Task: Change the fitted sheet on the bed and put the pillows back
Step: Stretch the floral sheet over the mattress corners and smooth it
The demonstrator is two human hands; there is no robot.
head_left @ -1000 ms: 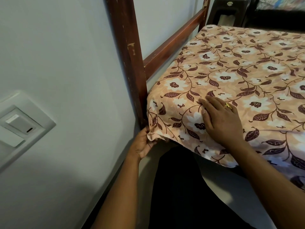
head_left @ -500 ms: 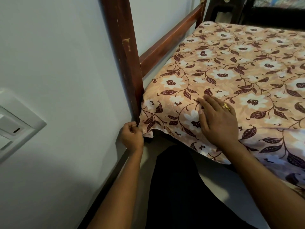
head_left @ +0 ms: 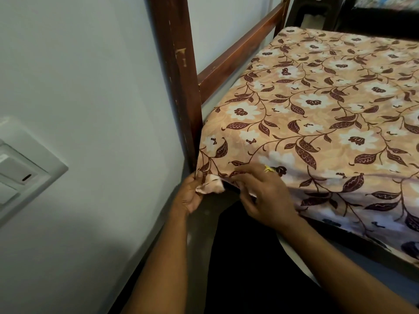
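Brown leaves and white flowers cover the fitted sheet (head_left: 317, 114), which lies pulled flat over the top of the bed (head_left: 238, 56), from the middle of the view out to 3 o'clock. Its near corner hangs loose low down, just beside the dark wooden post (head_left: 179, 87). The left hand (head_left: 189, 197) has a tight grip: its thumb and fingers pinch the pale corner flap (head_left: 210, 186). The right hand (head_left: 264, 197), with a gold ring (head_left: 268, 169), sits at 3 o'clock from the left one. Its fingers are bent onto the sheet's edge and seem to pinch it too. I think the step is tucking this corner under. To do it well, both hands should pull the edge down, then push it under the mattress, right in by the post, so no flap sticks out. Pull slowly, so the far corners do not pop off. Then smooth the top. No pillows show. A white wall switch (head_left: 21, 175) sits at 9 o'clock. I see no words or brand names anywhere.
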